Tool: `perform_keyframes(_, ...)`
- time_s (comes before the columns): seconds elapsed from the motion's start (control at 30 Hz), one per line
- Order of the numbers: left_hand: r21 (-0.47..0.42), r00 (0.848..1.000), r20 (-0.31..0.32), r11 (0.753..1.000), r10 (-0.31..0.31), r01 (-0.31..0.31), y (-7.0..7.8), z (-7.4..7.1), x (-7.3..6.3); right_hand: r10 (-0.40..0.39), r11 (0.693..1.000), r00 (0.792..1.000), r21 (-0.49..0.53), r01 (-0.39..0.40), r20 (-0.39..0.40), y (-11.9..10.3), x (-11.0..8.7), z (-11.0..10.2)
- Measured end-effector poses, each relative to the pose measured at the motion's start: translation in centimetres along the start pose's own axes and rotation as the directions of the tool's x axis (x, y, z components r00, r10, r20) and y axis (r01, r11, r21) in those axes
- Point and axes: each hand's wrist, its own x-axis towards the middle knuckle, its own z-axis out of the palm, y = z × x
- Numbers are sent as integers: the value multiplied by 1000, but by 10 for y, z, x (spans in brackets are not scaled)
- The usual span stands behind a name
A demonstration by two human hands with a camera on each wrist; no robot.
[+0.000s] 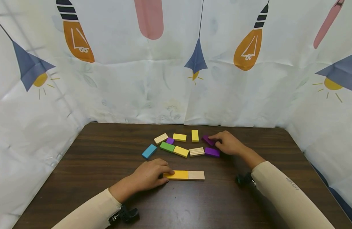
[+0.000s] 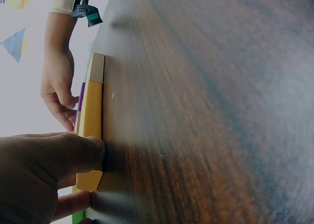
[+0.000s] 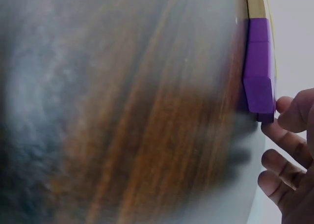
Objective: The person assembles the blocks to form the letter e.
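My left hand (image 1: 151,173) pinches the left end of a yellow-orange wooden block (image 1: 180,175). A pale wooden block (image 1: 196,176) lies end to end against it, so they make a straight row on the table. In the left wrist view, the thumb (image 2: 88,153) lies on the near side of the yellow-orange block; its underside is hidden. Farther back, my right hand (image 1: 228,143) has index finger and thumb at the right end of a tilted purple block (image 1: 206,139). A second purple block (image 1: 212,152) lies just in front of it.
Loose blocks lie beyond the row: blue (image 1: 149,151), green (image 1: 167,147), small purple (image 1: 170,141), several yellow, including one upright in view (image 1: 194,135), and two plain wood, one striped (image 1: 196,152). The brown table (image 1: 107,143) ends at a printed cloth (image 1: 170,95).
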Motion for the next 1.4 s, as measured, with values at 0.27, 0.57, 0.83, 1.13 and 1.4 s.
perform_keyframes(0.27, 1, 1000, -2, 1000, -3, 3, -1, 1, 0, -46, 999, 999, 9, 46, 11, 5, 6, -4)
perform_keyframes(0.57, -4, 1000, 1, 1000, 2, -2, -2, 2, 0, -59, 998, 989, 25, 56, 135, 7, 14, -7)
perform_keyframes(0.83, -6, 1000, 0, 1000, 3, -3, -2, 1, 0, -39, 999, 982, 5, 39, 184, 5, 21, -6)
perform_keyframes(1.13, -3, 1000, 3, 1000, -2, 2, -1, 1, 0, 50, 999, 976, 4, -52, 210, 0, 24, -8)
perform_keyframes(1.4, -5, 1000, 8, 1000, -5, 5, -2, 1, 0, -2, 999, 985, 48, -7, 174, 1, 24, -10)
